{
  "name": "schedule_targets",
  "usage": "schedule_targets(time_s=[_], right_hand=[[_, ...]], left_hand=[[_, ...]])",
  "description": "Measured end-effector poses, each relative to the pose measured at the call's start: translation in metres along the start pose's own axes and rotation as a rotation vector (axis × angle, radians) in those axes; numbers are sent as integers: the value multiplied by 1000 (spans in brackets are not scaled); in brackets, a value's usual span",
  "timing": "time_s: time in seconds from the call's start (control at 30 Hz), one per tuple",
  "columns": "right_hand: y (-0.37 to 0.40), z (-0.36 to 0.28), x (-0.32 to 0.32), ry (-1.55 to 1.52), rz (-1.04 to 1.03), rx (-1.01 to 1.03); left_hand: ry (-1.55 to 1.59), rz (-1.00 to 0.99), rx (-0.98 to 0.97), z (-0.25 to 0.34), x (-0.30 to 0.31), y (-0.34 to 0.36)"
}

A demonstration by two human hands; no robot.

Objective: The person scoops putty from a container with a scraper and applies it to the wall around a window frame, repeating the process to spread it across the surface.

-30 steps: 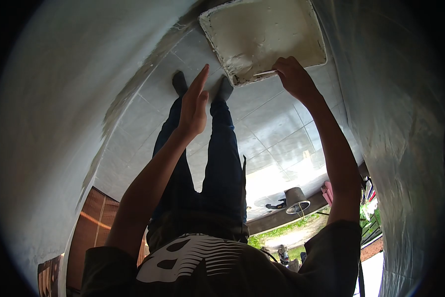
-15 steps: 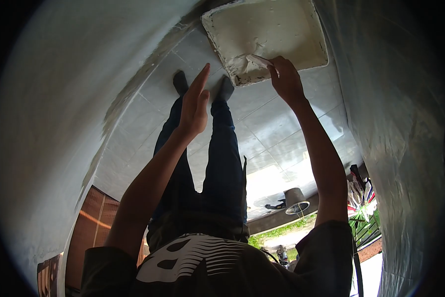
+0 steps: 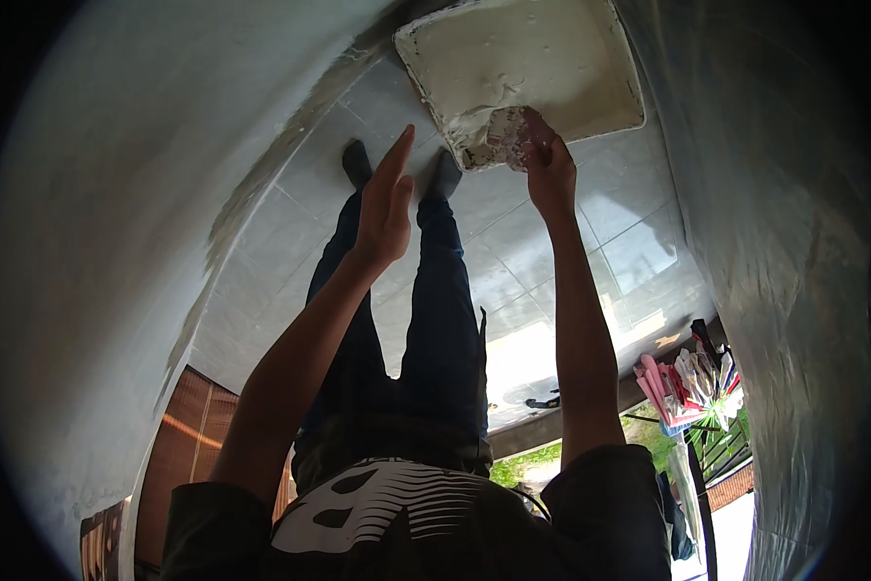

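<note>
A square tray (image 3: 576,63) of pale, wet paste lies on the tiled floor at the top of the view. My right hand (image 3: 552,174) grips a flat, paste-smeared scraper (image 3: 509,136) by its edge, at the tray's near side. The scraper's face shows and overlaps the paste by the near left corner. My left hand (image 3: 387,208) hangs in the air over my legs, left of the tray, with its fingers extended and nothing in it.
My feet (image 3: 356,163) stand on the grey tiles just short of the tray. A plastered wall (image 3: 145,213) curves along the left, and plastic sheeting (image 3: 784,290) hangs on the right. Hanging cloths (image 3: 658,387) and greenery show beyond the doorway at the lower right.
My right hand has moved slightly left and nearer to me, and has turned the scraper so its broad face shows. My left hand has barely shifted.
</note>
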State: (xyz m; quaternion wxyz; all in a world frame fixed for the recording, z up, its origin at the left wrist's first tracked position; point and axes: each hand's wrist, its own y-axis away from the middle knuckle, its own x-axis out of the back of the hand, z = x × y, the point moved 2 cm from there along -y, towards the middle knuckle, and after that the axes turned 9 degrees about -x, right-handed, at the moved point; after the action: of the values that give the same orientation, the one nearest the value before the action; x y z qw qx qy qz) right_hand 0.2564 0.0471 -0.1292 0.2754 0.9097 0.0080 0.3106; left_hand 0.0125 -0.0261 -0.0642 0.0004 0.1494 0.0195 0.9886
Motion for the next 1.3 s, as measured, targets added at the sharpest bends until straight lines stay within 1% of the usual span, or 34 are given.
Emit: schedule_targets(time_s=[0.03, 0.1, 0.17, 0.2, 0.23, 0.3, 0.43, 0.5, 0.53, 0.6, 0.73, 0.83, 0.9, 1.03, 1.1, 1.23, 1.3], right_hand=[[8, -7, -5, 50, 5, 31], [16, -12, -14, 91, -19, 23], [20, -15, -23, 144, -27, 173], [22, -15, -25, 156, -6, 206], [22, -16, -29, 154, -6, 206], [21, -17, -34, 244, 29, 138], [10, -11, -44, 256, 28, 132], [1, 2, -50, 143, -15, 230], [0, -3, -48, 143, -14, 230], [-1, -11, -44, 229, -59, 121], [-4, -11, -48, 205, -81, 154], [-4, -15, -47, 164, -107, 117], [-6, -11, -50, 189, -85, 30], [-11, 0, -54, 93, -56, 22], [-13, -3, -52, 152, -103, -66], [-17, -1, -53, 83, -92, -45], [-19, 4, -56, 106, -67, -100]], left_hand=[[0, 0, -1, -2, 1, 0], [8, 0, 4, -3, 3, 1], [15, 2, 8, -6, 4, 1], [8, 1, 9, -7, 4, 2], [0, 0, 8, -8, 5, 3], [3, -15, 8, -10, 7, 4], [25, -23, 13, -13, 4, 8], [19, -23, 17, -13, 3, 10], [14, -23, 19, -12, 2, 10], [18, -22, 19, -12, 2, 10], [27, -17, 20, -14, 1, 13], [31, -17, 20, -15, 1, 14], [26, -18, 26, -15, 0, 15], [16, -18, 31, -16, 1, 15], [18, -20, 26, -16, 2, 14], [-1, -11, 42, -17, 1, 15], [4, -12, 43, -17, 1, 15]])
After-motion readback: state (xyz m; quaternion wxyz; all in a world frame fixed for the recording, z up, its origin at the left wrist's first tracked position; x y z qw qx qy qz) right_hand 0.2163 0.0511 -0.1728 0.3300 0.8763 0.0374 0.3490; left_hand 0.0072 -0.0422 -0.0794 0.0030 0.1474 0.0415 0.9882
